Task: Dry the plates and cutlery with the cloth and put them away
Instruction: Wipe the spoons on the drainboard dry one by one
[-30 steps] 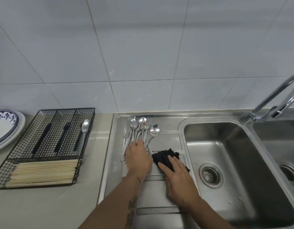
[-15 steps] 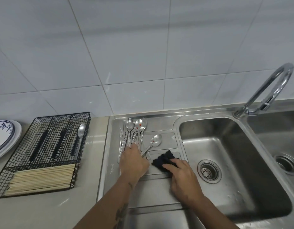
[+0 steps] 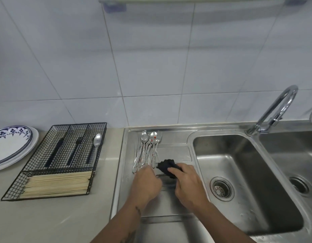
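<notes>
White tiles filled the top of the frame above a beige table (image 3: 67,218) and steel sink (image 3: 242,181). At lower middle, the right hand (image 3: 188,183) gripped the black cloth (image 3: 166,167) and the left hand (image 3: 145,184) pinched one piece beside the cutlery (image 3: 148,151). The plates (image 3: 11,146) sat far left.

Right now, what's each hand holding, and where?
Right hand grips the crumpled black cloth at its near side; left hand pinches a thin metal utensil handle.

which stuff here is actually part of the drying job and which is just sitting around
Part of the job:
- black cloth, held by the right hand
- cutlery pile on the drainboard, left hand at its handles
- wire cutlery tray
- plates

Just there:
- chopsticks in the tray's front section
- tap
- sink basin
</notes>
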Available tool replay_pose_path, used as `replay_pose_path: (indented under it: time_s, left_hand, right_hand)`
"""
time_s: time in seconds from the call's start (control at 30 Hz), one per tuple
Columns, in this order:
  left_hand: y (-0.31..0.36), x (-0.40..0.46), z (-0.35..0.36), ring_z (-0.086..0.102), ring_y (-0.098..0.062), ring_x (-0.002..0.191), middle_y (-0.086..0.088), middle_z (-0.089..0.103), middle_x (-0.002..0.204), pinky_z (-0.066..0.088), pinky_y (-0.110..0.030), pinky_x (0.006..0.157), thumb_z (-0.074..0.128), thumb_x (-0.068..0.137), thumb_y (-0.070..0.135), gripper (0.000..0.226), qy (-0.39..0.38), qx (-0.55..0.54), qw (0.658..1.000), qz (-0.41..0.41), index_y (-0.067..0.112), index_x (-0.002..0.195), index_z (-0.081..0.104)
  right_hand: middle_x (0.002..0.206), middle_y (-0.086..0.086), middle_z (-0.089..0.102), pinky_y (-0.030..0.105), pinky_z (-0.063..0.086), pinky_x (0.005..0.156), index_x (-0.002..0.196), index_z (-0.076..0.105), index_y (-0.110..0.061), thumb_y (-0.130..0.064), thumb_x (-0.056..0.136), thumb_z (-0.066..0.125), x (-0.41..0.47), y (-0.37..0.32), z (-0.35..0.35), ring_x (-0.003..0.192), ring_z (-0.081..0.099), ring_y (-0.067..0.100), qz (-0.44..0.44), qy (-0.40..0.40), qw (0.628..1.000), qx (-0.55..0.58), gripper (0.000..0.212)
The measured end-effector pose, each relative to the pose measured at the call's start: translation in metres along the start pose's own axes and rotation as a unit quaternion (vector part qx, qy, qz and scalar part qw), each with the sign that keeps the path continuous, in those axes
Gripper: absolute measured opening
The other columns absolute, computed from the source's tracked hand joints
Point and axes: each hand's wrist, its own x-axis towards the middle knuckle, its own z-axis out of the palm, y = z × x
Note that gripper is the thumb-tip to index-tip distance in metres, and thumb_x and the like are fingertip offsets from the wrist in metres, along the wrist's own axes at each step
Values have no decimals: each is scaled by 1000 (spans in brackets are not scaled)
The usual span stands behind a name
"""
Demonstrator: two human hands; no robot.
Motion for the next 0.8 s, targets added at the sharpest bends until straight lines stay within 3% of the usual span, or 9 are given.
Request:
replay_pose_path:
  time_s: [0.1, 0.23, 0.4, 0.5, 0.63, 0.73, 0.8]
  left_hand:
    - [0, -12, -9, 55, -11, 78, 5, 57, 91, 39, -24, 58, 59, 82, 19, 15, 6, -47, 999, 6, 21, 97, 56]
    - [-7, -28, -20, 62, -14, 82, 6, 62, 97, 54, -30, 72, 58, 87, 26, 17, 39, -63, 997, 10, 30, 102, 53]
    - [-8, -43, -34, 59, -8, 76, 10, 58, 87, 43, -23, 61, 66, 87, 25, 23, 72, -85, 993, 37, 32, 101, 48]
    - [-9, -51, -46, 58, -8, 79, 11, 58, 88, 47, -25, 64, 64, 89, 20, 24, 81, -69, 993, 60, 31, 103, 48]
    - [-13, -64, -51, 58, -13, 92, 10, 60, 100, 52, -34, 83, 58, 92, 19, 18, 101, -25, 989, 106, 28, 102, 48]
    - [-13, -70, -58, 56, -16, 94, 10, 59, 101, 50, -34, 82, 57, 92, 19, 13, 127, -16, 984, 126, 27, 99, 49]
    - [-13, -72, -63, 55, -17, 92, 10, 59, 98, 47, -33, 77, 58, 91, 19, 13, 137, -20, 982, 129, 26, 97, 50]
  right_hand:
    - [114, 0, 63, 38, 54, 82, 117, 68, -24, 1, 65, 68, -4, -11, -4, 101, 57, 24, -42, -36, 997, -58, 57]
    - [120, 1, 62, 35, 51, 93, 118, 66, -23, 1, 63, 68, -13, -7, -14, 109, 57, 25, -34, -42, 994, -99, 60]
    - [118, 6, 67, 40, 49, 97, 109, 73, -16, 4, 48, 77, -18, -33, -22, 112, 62, 29, -77, 4, 990, -117, 64]
    - [111, 2, 68, 34, 53, 89, 105, 74, -18, 6, 44, 78, -20, -33, -31, 102, 65, 27, -42, 17, 992, -116, 66]
    - [115, -4, 65, 31, 53, 80, 114, 70, -22, 8, 61, 66, -17, -44, -44, 100, 61, 22, 44, 42, 994, -92, 61]
    - [127, -3, 58, 36, 53, 83, 125, 63, -22, 9, 71, 55, -12, -62, -52, 108, 57, 24, 90, 101, 990, -33, 63]
    - [126, 4, 60, 39, 53, 88, 122, 65, -17, 11, 66, 61, -14, -70, -46, 110, 58, 29, 50, 110, 992, -27, 63]
